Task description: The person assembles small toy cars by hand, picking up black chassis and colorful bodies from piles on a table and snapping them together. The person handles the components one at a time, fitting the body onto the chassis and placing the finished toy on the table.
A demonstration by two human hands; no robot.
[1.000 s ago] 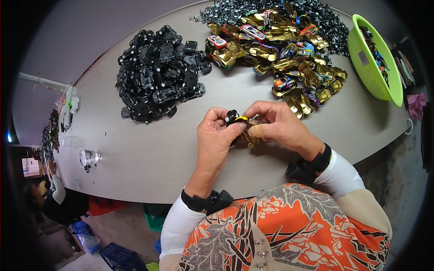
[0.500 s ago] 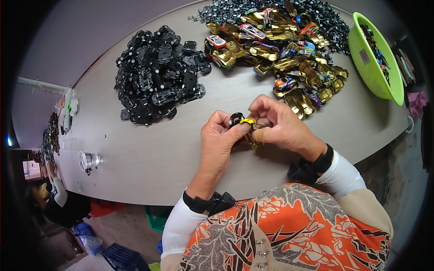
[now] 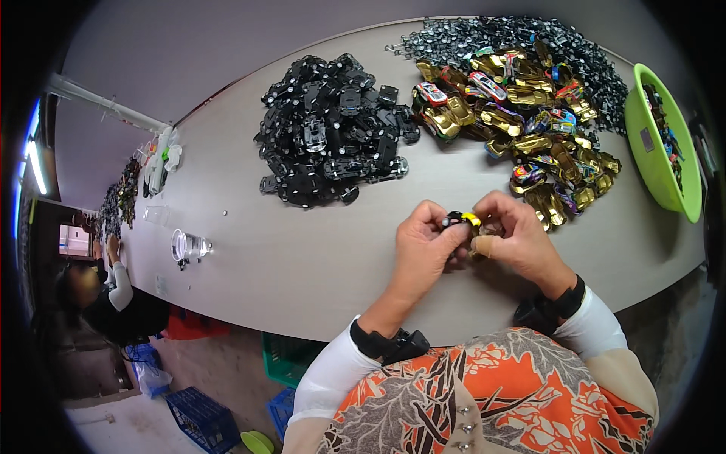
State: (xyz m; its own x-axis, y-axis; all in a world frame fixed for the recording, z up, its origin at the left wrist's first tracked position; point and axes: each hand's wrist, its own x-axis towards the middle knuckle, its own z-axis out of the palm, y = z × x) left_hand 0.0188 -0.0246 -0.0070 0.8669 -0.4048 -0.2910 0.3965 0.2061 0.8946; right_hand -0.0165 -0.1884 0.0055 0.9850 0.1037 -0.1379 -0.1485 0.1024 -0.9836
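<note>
In the head view, the toy car parts [image 3: 470, 219] are between your two hands, raised over the near side of the grey table [image 3: 302, 257]. Your left hand [image 3: 423, 246] pinches them at nine o'clock, thumb tip close to the black, wheeled end. Your right hand [image 3: 522, 242] is closed from three o'clock, thumb and bent fingers on the yellow-and-gold side; how firmly each one presses, I cannot tell. The underside is hidden by your fingers.

To handle them well, I would let the left hand be the steady one and the right make the small adjustments. It seems better to press evenly, because thin shell edges may slip or get scratched, and to keep fingertips away from the wheel.

From your hands, the black chassis pile [image 3: 325, 136] lies at ten o'clock, matt and angular. At one o'clock, the car shells [image 3: 529, 125] show smooth, curved, mirror-like gold. Behind them, the small metallic-looking parts [image 3: 582, 57] make a grainy heap. At two o'clock stands the lime-green basin [image 3: 656, 170], round and apparently plastic.
</note>
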